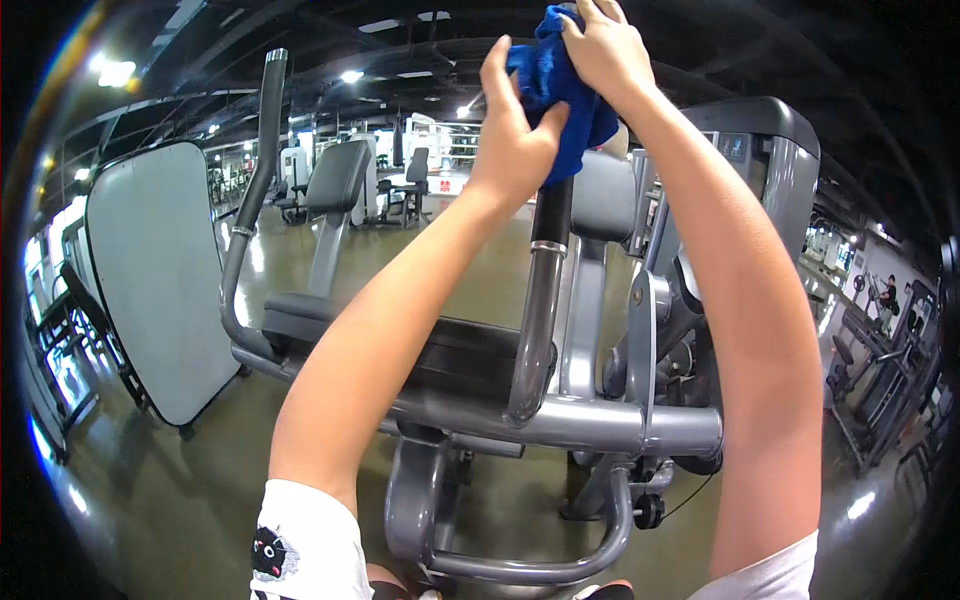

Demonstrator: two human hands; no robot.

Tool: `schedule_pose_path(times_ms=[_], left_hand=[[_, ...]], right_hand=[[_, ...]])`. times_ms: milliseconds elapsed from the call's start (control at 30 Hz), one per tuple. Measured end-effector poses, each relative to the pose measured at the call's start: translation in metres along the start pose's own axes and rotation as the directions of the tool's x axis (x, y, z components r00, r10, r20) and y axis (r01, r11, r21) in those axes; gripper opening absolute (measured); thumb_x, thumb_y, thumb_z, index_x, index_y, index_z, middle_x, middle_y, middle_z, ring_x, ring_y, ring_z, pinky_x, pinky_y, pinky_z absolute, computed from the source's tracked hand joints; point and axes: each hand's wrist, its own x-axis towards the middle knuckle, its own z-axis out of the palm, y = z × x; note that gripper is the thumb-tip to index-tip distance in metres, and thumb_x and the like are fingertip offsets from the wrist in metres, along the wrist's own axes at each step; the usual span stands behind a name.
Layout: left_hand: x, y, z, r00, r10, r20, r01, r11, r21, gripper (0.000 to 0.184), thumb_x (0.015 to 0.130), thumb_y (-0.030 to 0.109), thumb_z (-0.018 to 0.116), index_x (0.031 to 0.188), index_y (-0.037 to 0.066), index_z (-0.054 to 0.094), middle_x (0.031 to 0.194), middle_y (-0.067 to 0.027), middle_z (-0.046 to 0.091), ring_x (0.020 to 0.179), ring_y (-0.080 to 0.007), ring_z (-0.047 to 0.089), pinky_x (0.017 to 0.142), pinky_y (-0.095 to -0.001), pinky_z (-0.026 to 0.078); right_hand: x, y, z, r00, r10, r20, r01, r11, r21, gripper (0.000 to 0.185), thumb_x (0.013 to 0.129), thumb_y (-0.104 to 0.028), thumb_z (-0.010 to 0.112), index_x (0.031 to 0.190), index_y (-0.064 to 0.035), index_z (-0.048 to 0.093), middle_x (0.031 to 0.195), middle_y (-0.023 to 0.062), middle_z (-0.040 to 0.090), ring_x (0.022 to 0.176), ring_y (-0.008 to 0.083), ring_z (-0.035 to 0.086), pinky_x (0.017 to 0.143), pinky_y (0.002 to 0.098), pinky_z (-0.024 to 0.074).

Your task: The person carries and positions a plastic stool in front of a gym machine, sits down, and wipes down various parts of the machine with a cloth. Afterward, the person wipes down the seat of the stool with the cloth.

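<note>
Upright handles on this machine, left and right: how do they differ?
The right handle has a blue cloth over its upper part; the left handle is bare. The left hand and right hand are at that cloth, none at the left handle. The left handle's tip shows; the right handle's is hidden. Both have a bright ring partway down.

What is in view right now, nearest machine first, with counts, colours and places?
Cloth: one, blue, around right handle
Right handle: one, dark grey, centre
Left handle: one, dark grey, left
Crossbar: one, silver-grey, below handles
Pads: two, grey, behind
Panel: one, pale, far left
Background machines: several, exact count unclear
Person: one, dark clothing, far right
Left hand: one, bare, cloth's left
Right hand: one, bare, gripping cloth
</note>
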Motion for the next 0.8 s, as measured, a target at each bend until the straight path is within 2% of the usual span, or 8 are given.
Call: schedule_pose_path(times_ms=[133,167,233,267,367,533,733,800], left_hand=[[-0.008,0.001,0.012,0.993,0.002,0.119,-0.029,0.974,0.226,0.082,0.081,0.004,0.062,0.142,0.004,0.006,0.126,-0.0235,0.041,0.118,-0.0301,0.043,0.103,-0.0370,0.031],[-0.011,-0.002,0.015,0.990,-0.025,0.141,-0.017,0.958,0.287,0.082,0.080,0.002,0.059,0.140,0.000,0.004,0.127,-0.0313,0.037,0.121,-0.0368,0.041,0.103,-0.0409,0.031],[-0.019,0.000,0.015,0.980,-0.146,0.133,0.085,0.919,0.384,0.079,0.079,0.008,0.061,0.134,-0.006,0.006,0.118,-0.0413,0.040,0.118,-0.0444,0.044,0.100,-0.0448,0.035],[-0.023,0.001,0.014,0.980,-0.147,0.131,0.087,0.920,0.381,0.079,0.079,0.008,0.061,0.134,-0.006,0.006,0.118,-0.0413,0.040,0.118,-0.0444,0.044,0.100,-0.0448,0.035],[-0.031,-0.003,0.009,0.924,-0.382,0.013,0.356,0.871,0.338,0.071,0.078,0.032,0.069,0.117,-0.007,0.024,0.100,-0.0277,0.057,0.097,-0.0332,0.060,0.085,-0.0369,0.047],[-0.017,-0.007,0.014,0.946,-0.315,-0.075,0.324,0.925,0.199,0.061,0.083,0.022,0.066,0.121,-0.002,0.025,0.106,-0.0211,0.053,0.094,-0.0225,0.057,0.081,-0.0321,0.048],[0.010,-0.024,0.022,0.989,0.148,-0.029,-0.146,0.986,0.082,0.069,0.087,0.003,0.056,0.139,0.007,0.012,0.129,-0.0234,0.040,0.108,-0.0227,0.052,0.094,-0.0325,0.041],[0.005,-0.029,0.022,0.989,0.149,-0.001,-0.147,0.979,0.142,0.069,0.088,0.008,0.056,0.139,0.005,0.010,0.128,-0.0229,0.042,0.109,-0.0237,0.052,0.094,-0.0335,0.041]], right_hand=[[0.011,-0.049,-0.067,0.902,0.299,0.312,-0.327,0.944,0.043,0.040,0.083,-0.011,0.055,0.121,0.0003,0.051,0.126,0.0202,0.048,0.115,0.0325,0.048,0.097,0.0371,0.0383],[-0.002,-0.015,-0.033,0.990,0.140,0.000,-0.140,0.990,-0.018,0.030,0.084,-0.030,0.055,0.105,-0.0128,0.067,0.117,0.0096,0.058,0.095,0.0286,0.060,0.080,0.0370,0.0488],[-0.004,-0.007,-0.038,0.970,0.241,-0.043,-0.244,0.967,-0.077,0.022,0.076,-0.022,0.060,0.091,-0.0115,0.072,0.088,0.0112,0.066,0.077,0.0264,0.064,0.071,0.0356,0.0508],[-0.009,-0.004,-0.040,0.928,0.372,-0.003,-0.368,0.915,-0.166,0.023,0.074,-0.018,0.059,0.092,-0.0105,0.071,0.078,0.0104,0.068,0.070,0.0240,0.066,0.068,0.0343,0.0515],[-0.019,0.031,-0.051,0.638,0.703,0.316,-0.769,0.608,0.200,0.027,0.075,-0.011,0.049,0.091,0.0001,0.068,0.076,0.0089,0.069,0.058,0.0149,0.065,0.060,0.0256,0.0513],[-0.019,0.030,-0.052,0.633,0.755,0.171,-0.687,0.445,0.575,0.019,0.086,-0.003,0.047,0.104,0.0039,0.049,0.083,0.0137,0.063,0.063,0.0187,0.065,0.065,0.0286,0.0565],[0.002,0.018,-0.011,0.981,0.172,0.090,-0.120,0.171,0.978,0.045,0.080,-0.005,0.052,0.124,0.0003,0.045,0.130,0.0185,0.044,0.125,0.0268,0.040,0.103,0.0320,0.0303],[0.000,0.006,0.002,0.973,0.058,0.223,-0.207,0.642,0.738,0.053,0.081,-0.004,0.050,0.132,-0.0009,0.037,0.133,0.0201,0.041,0.129,0.0291,0.035,0.107,0.0318,0.0254]])
